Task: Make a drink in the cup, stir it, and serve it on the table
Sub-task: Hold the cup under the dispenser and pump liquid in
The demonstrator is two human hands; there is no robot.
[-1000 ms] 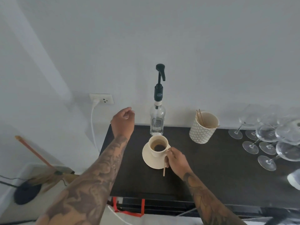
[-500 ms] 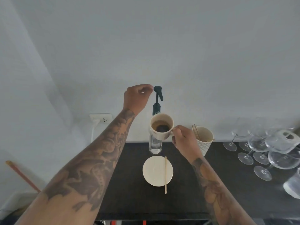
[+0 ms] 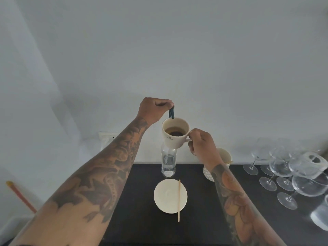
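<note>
Now, mid-frame, the left hand (image 3: 154, 110) clamps the dark pump nozzle (image 3: 171, 113) while the right hand (image 3: 200, 142) pinches the cream ceramic cup (image 3: 174, 134) beneath it, likely awaiting a press, then stirring.

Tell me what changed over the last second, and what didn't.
The right hand lifted the cup by its handle off the saucer up under the pump spout. The left hand rose and closed on the pump head. The wooden stirrer was let go and lies across the saucer. Bottle, saucer and glasses stayed put.
</note>
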